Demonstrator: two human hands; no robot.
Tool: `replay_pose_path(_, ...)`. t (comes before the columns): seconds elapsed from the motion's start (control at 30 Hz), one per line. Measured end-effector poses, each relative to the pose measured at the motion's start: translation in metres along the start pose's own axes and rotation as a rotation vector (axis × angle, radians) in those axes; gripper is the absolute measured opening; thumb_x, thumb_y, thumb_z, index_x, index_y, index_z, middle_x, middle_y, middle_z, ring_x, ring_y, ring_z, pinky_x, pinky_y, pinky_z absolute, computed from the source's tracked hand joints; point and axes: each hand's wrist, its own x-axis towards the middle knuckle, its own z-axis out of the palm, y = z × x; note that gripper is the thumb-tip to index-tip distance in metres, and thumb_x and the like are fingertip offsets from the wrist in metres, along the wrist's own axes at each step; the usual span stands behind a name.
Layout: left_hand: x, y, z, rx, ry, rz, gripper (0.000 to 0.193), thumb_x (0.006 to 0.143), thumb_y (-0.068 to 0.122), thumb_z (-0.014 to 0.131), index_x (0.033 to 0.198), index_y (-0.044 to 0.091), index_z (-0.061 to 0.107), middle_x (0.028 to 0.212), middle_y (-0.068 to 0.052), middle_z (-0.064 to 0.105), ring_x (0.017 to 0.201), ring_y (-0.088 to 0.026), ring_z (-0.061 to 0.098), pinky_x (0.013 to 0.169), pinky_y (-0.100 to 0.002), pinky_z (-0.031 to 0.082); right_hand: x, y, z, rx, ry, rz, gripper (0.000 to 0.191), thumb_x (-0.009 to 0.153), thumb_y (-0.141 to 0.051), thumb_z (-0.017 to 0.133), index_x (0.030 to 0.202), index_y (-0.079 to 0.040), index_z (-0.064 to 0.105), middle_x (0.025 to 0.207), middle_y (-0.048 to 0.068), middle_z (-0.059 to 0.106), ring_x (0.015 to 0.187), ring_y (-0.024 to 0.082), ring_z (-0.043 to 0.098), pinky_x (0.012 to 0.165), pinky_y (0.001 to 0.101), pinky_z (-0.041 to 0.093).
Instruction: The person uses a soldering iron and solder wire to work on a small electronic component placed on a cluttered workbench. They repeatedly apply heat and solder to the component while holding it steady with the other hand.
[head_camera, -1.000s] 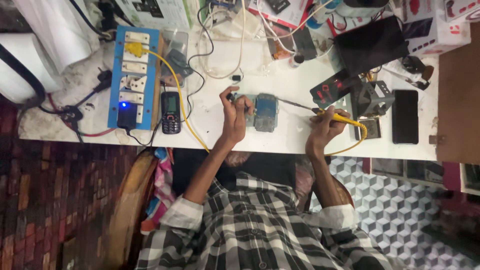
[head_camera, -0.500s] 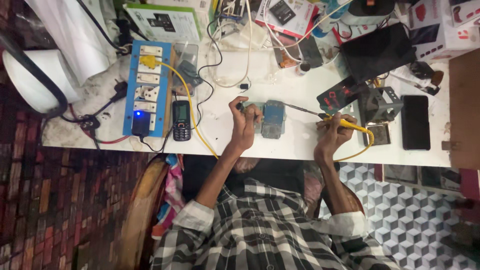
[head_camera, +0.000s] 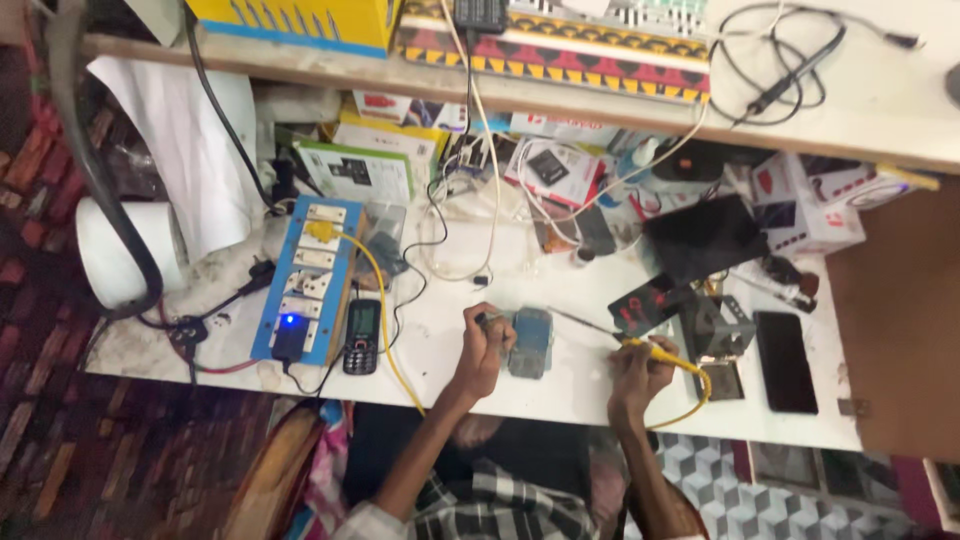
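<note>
The small blue-grey opened phone body (head_camera: 529, 342) lies flat on the white table (head_camera: 440, 330) near its front edge, between the hands: left hand (head_camera: 482, 350) has its grip pinched on a small dark tool at the phone's left side, right hand (head_camera: 640, 368) has its grip clenched on a yellow-handled soldering iron (head_camera: 600, 330) with the thin tip reaching toward it. I'd guess that phone is light, stiff and pretty fragile with the insides exposed, so best pinned by its side edges, not the middle. Room is tight, with a black keypad phone (head_camera: 361, 337) and blue socket strip (head_camera: 304, 276) to the left, a grey metal stand (head_camera: 722, 327) to the right, and the yellow cord (head_camera: 695, 392) looping by the edge
</note>
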Motion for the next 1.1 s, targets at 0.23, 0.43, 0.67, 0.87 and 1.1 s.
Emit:
replay_pose_path(0.23, 0.005, 0.006, -0.002, 0.080, 0.000, 0.029, 0.027, 0.114, 0.031, 0.038, 0.121, 0.006, 0.028, 0.076, -0.004, 0.048, 0.071, -0.013, 0.045, 0.073, -0.030, 0.043, 0.001, 0.000, 0.000, -0.016, 0.116, 0.117, 0.029, 0.109, -0.037, 0.053, 0.117, -0.010, 0.052, 0.074, 0.004, 0.059, 0.057, 0.013, 0.057, 0.052, 0.0261, 0.042)
replay_pose_path(0.43, 0.001, 0.015, 0.001, 0.033, 0.035, -0.011, 0.027, 0.113, 0.031, 0.038, 0.119, 0.006, 0.029, 0.074, -0.005, 0.048, 0.069, -0.013, 0.044, 0.072, -0.030, 0.043, 0.003, -0.005, 0.002, 0.012, 0.069, 0.039, 0.033, 0.111, -0.040, 0.053, 0.108, -0.007, 0.050, 0.073, 0.006, 0.057, 0.061, 0.015, 0.056, 0.062, 0.0307, 0.050)
replay_pose_path(0.67, 0.009, 0.013, 0.008, -0.047, 0.047, -0.002, 0.028, 0.111, 0.031, 0.042, 0.122, 0.008, 0.029, 0.081, -0.003, 0.049, 0.074, -0.013, 0.046, 0.072, -0.031, 0.044, -0.001, -0.007, 0.000, 0.014, 0.138, 0.010, 0.037, 0.103, -0.046, 0.052, 0.112, -0.010, 0.053, 0.077, 0.002, 0.060, 0.060, 0.013, 0.059, 0.058, 0.0285, 0.051)
replay_pose_path(0.87, 0.005, 0.013, 0.017, -0.301, 0.086, 0.047, 0.035, 0.107, 0.029, 0.053, 0.123, 0.011, 0.028, 0.089, -0.004, 0.044, 0.079, -0.015, 0.048, 0.071, -0.032, 0.045, 0.002, -0.010, -0.005, -0.019, 0.122, 0.004, 0.032, 0.101, -0.041, 0.063, 0.107, -0.010, 0.055, 0.070, 0.001, 0.057, 0.056, 0.012, 0.057, 0.050, 0.0270, 0.048)
replay_pose_path(1.1, 0.005, 0.019, 0.016, -0.085, 0.100, -0.004, 0.032, 0.109, 0.033, 0.046, 0.122, 0.010, 0.029, 0.078, -0.006, 0.049, 0.072, -0.013, 0.044, 0.070, -0.032, 0.042, 0.000, -0.020, 0.002, -0.020, 0.178, 0.124, 0.019, 0.100, -0.031, 0.061, 0.101, -0.013, 0.055, 0.061, 0.002, 0.056, 0.047, 0.011, 0.052, 0.042, 0.0237, 0.039)
